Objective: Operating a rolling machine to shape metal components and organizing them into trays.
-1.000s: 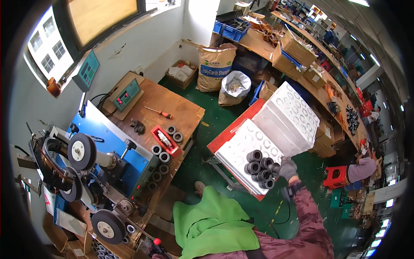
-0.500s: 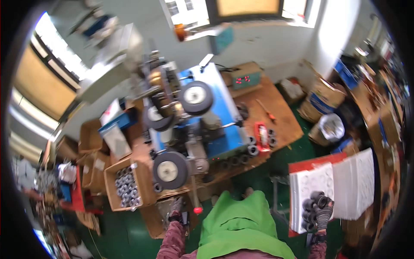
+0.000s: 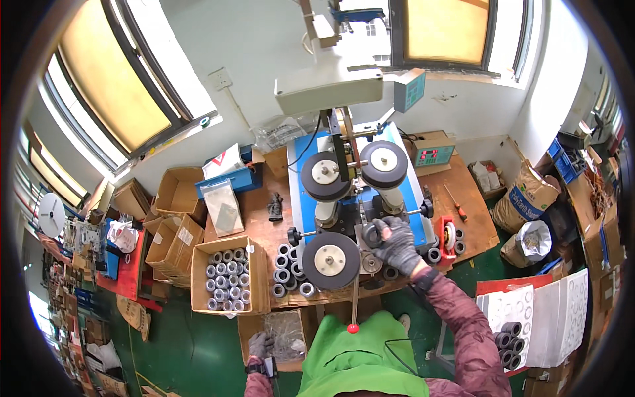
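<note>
My right hand (image 3: 397, 241), in a grey glove, is closed on a dark ring (image 3: 372, 235) at the middle of a bench machine. The machine has three black wheels, one the front wheel (image 3: 330, 261), and a lever with a red knob (image 3: 353, 328). My left hand (image 3: 260, 344), also gloved, is low at the side of a cardboard box (image 3: 305, 331) lined with clear plastic; its fingers are too small to read. Left of the machine, several grey rings (image 3: 281, 274) stand on the bench beside a carton (image 3: 259, 291) filled with more rings.
A digital control box (image 3: 434, 156) and a screwdriver (image 3: 456, 202) lie on the bench's right side. Several dark rings (image 3: 508, 344) sit on a white tray (image 3: 489, 306) at the lower right. A red gauge-like tool (image 3: 447, 238) stands near the bench's front edge.
My right hand has moved from the ring stack on the right tray to the machine, bringing a ring. My left hand stays low by the lined box. The view has turned rightward.
</note>
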Tool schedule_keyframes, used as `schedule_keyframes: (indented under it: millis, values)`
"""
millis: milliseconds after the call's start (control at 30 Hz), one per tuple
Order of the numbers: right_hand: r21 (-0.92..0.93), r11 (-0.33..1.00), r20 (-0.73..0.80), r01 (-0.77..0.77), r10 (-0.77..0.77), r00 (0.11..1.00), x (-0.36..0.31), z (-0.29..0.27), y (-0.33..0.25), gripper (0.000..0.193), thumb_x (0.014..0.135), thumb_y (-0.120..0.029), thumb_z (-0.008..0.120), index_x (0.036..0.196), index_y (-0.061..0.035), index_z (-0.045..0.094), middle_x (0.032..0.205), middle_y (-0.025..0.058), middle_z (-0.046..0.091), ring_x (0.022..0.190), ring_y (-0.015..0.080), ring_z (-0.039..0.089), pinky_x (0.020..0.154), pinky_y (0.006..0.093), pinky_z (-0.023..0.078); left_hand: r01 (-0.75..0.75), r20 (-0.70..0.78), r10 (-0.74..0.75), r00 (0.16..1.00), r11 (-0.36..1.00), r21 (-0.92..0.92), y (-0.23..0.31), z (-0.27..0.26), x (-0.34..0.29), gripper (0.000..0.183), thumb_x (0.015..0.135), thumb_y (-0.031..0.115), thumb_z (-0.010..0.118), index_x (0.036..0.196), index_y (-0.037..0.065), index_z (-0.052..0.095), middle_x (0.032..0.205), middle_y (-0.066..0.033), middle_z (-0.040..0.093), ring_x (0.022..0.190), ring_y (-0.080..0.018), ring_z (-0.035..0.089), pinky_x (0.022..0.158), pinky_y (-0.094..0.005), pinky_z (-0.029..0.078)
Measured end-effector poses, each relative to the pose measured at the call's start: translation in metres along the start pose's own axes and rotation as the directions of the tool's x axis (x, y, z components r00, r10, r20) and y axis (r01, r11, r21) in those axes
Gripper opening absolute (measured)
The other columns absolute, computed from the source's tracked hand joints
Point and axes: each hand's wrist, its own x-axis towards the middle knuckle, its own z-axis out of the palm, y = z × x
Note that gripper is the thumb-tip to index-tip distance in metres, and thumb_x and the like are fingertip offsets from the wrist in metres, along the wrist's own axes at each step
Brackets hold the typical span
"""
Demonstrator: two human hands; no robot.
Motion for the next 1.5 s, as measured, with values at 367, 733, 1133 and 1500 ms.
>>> schedule_keyframes:
  millis: [367,733,1133,1500]
  values:
    - [-0.196,0.973,-0.287,0.117,-0.171,0.942,0.078,0.006,0.006,0.064,0.057,-0.032,0.068,0.115,-0.008,0.052,0.119,0.0106,0.048,0.111,0.0301,0.042,0.098,0.0479,0.026,-0.281,-0.082,0.278,0.957,0.959,-0.027,0.115,0.046,-0.045,0.03,0.084,0.027,0.058,0.104,0.004,0.055,0.09,-0.0086,0.059,0.076,-0.0202,0.059,0.066,-0.0352,0.052]
    - [-0.325,0.923,0.01,0.207,-0.215,0.977,0.115,-0.003,0.029,0.072,0.067,-0.056,0.059,0.125,-0.0151,0.047,0.133,0.0118,0.041,0.121,0.0313,0.038,0.104,0.0535,0.016,-0.47,0.557,0.519,0.648,0.849,-0.242,0.263,0.333,-0.155,0.032,0.089,0.017,0.053,0.114,-0.003,0.051,0.108,-0.0116,0.055,0.099,-0.0206,0.057,0.087,-0.0318,0.047]
    - [-0.211,0.968,-0.174,0.139,-0.177,0.969,0.11,0.026,0.034,0.043,0.076,-0.024,0.048,0.118,-0.0213,0.053,0.134,0.0105,0.041,0.124,0.0335,0.035,0.102,0.0592,0.016,0.423,0.744,-0.075,0.664,0.858,-0.291,0.247,0.458,-0.02,0.029,0.071,0.007,0.052,0.099,0.003,0.056,0.09,-0.0178,0.06,0.09,-0.0342,0.057,0.085,-0.0572,0.043]
    - [-0.274,0.951,-0.155,0.143,-0.19,0.969,0.11,0.012,0.032,0.071,0.067,-0.055,0.06,0.126,-0.0182,0.047,0.134,0.0123,0.041,0.123,0.034,0.035,0.104,0.055,0.015,0.141,0.722,0.063,0.69,0.966,-0.219,0.236,0.472,-0.021,0.02,0.07,0.002,0.055,0.088,0.008,0.053,0.067,-0.0033,0.056,0.07,-0.0193,0.055,0.073,-0.043,0.046]
